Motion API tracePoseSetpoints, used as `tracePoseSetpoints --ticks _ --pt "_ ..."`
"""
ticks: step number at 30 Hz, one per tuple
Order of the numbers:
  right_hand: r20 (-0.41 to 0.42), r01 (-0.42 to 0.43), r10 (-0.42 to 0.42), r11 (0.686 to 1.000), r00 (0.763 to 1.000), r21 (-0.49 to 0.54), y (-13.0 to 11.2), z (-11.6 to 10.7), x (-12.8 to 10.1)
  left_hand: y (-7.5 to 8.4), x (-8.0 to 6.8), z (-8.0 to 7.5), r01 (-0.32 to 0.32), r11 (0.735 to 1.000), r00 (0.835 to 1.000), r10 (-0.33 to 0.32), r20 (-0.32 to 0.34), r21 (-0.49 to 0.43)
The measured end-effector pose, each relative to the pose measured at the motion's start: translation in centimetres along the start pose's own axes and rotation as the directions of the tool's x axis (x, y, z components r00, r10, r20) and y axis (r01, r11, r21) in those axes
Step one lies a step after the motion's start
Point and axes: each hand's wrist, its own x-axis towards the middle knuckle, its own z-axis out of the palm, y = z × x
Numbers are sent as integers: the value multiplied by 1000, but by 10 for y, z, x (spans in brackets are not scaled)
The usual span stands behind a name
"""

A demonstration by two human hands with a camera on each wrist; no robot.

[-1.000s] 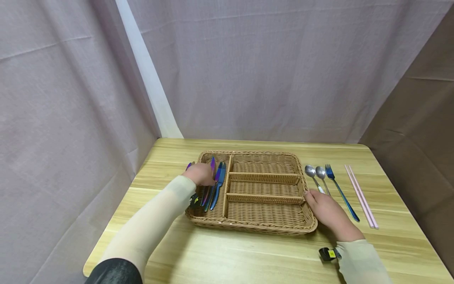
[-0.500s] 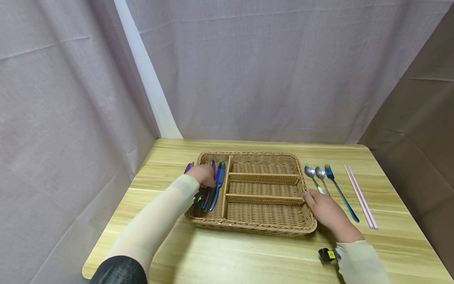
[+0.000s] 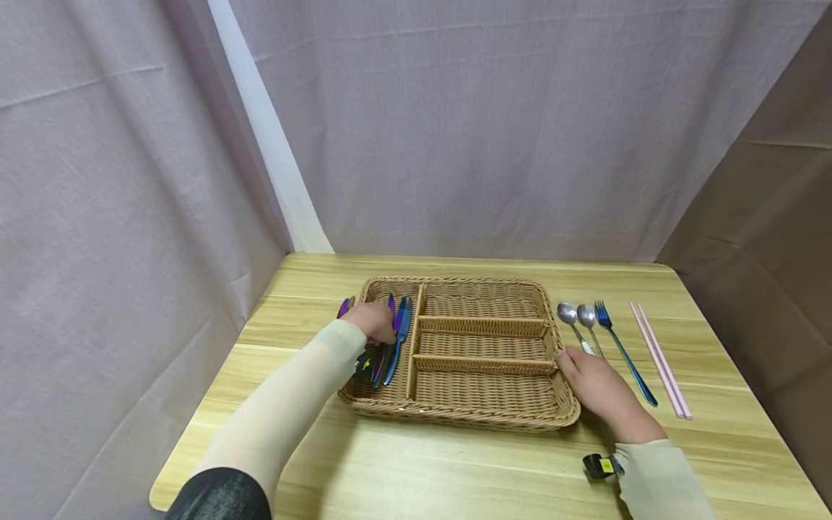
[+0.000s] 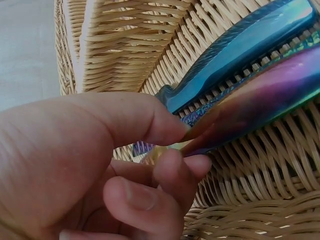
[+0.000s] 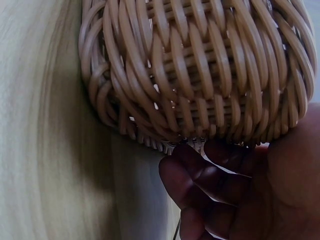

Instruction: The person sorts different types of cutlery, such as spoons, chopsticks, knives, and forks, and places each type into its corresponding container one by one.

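Observation:
A wicker cutlery basket (image 3: pixel 468 417) with several compartments sits mid-table. My left hand (image 3: pixel 372 321) is in its long left compartment, where coloured cutlery lies, including a blue knife (image 3: pixel 399 343). In the left wrist view the thumb and fingers (image 4: pixel 165 130) pinch the end of an iridescent purple piece (image 4: pixel 270 97), with the blue knife (image 4: pixel 240 50) beside it. My right hand (image 3: pixel 601 393) rests against the basket's right side. Its loosely bent fingers (image 5: pixel 200 175) touch the bottom of the woven outer wall (image 5: pixel 200 65).
Right of the basket lie two silver spoons (image 3: pixel 572 321), a blue fork (image 3: pixel 620 350) and a pair of pink chopsticks (image 3: pixel 659 361). A purple tip (image 3: pixel 343 307) pokes past the basket's left rim. The wooden table (image 3: pixel 422 469) is ringed by cloth curtains.
Almost nothing has moved. The left hand shifted very slightly in the left compartment and the right hand stayed against the basket.

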Motion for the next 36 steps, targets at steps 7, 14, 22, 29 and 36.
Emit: tracePoseSetpoints --ticks 7,14,22,29,36 --pt "-3 1 -1 1000 1000 -6 1 0 0 1 2 0 4 1000 1000 -4 1 -5" --pt "0 2 -2 1000 1000 -6 2 1 0 1 2 1 6 1000 1000 -7 23 19" --pt "0 3 -3 1000 1000 -2 3 2 0 4 -2 2 -4 999 1000 3 22 46" --pt "3 6 -6 1000 1000 -2 3 2 0 4 -3 2 0 999 1000 -1 24 32" --pt "1 4 -4 1000 1000 -2 2 1 0 5 -4 0 14 999 1000 -14 23 36"
